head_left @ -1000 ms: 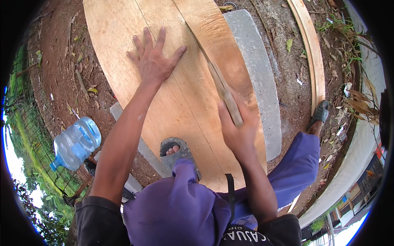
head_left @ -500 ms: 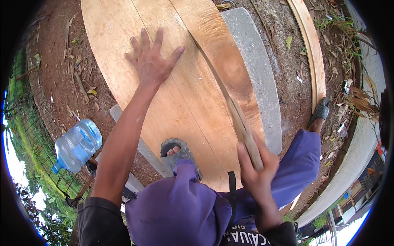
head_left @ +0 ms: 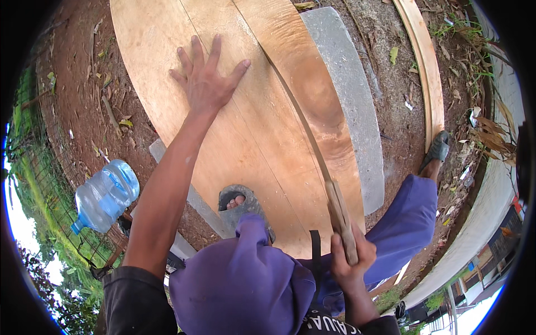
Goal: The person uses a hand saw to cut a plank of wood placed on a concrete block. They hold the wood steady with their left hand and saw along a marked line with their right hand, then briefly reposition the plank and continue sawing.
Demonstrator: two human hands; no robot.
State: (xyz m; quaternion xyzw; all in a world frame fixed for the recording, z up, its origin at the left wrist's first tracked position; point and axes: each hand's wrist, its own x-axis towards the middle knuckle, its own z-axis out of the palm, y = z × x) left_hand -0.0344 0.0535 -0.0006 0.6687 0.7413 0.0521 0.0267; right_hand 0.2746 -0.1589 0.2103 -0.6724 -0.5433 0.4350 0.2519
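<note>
A light-brown wooden board [head_left: 240, 162] with pencil-thin lines along it lies in front of me. My left hand [head_left: 207, 86] presses flat on it with spread fingers. Close to my body, my right hand [head_left: 353, 258] is wrapped round the wooden handle of a handsaw [head_left: 340, 215]. Its thin blade appears edge-on and runs away from me along a long cut in the board. How deep the blade sits in the wood is hidden. My left foot, in a grey sandal [head_left: 248, 207], stands on the board near its left edge.
Grey slabs [head_left: 357, 111] lie under the board. To the left a clear blue water jug [head_left: 106, 195] rests on its side on the soil near a wire fence [head_left: 50, 167]. A long wooden strip [head_left: 424, 67] lies at the right by my other sandal [head_left: 436, 152].
My right hand has drawn the handsaw back toward my body, so its handle sits lower. My left hand keeps its place on the board.
</note>
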